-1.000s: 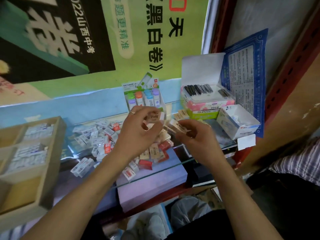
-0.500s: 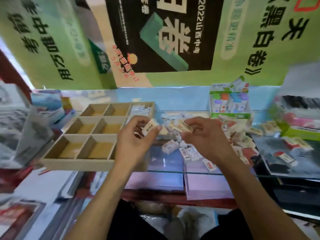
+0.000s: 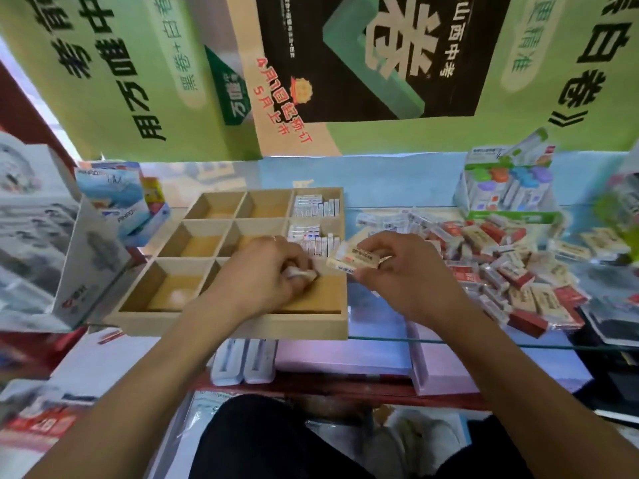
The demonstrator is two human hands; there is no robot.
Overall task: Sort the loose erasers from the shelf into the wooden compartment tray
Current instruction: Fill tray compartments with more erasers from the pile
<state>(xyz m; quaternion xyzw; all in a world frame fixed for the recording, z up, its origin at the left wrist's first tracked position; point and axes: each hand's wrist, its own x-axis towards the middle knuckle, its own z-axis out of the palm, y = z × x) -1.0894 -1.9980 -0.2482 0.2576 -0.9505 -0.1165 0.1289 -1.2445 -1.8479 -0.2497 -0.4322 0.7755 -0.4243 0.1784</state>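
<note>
The left hand (image 3: 266, 271) curls its fingers round a small pale wrapped eraser (image 3: 304, 273) and presses it down into the near right compartment of the pale wooden nine-compartment tray (image 3: 228, 328); half a second ago that hand held the eraser up in the air, over the tray's right edge, so the eraser has now come down to the compartment floor, though the fingers have not let go. The right hand (image 3: 404, 274) pinches a cream rectangular eraser with red print (image 3: 352, 261) between thumb and fingers, just beside the tray's right wall and above the glass shelf (image 3: 449, 340); a moment earlier it hovered over the pile with the same piece, so it has followed the left hand across and looks next in line for that compartment. The two right-hand compartments behind it already stand packed with white and blue boxed erasers (image 3: 313, 221), as they did before. The other compartments show bare wood. To the right the loose heap of cream and red erasers (image 3: 511, 264) lies spread on the shelf, large as ever, so my judgement is that the sorting is far from finished, with the cream sort only now getting its own compartment
</note>
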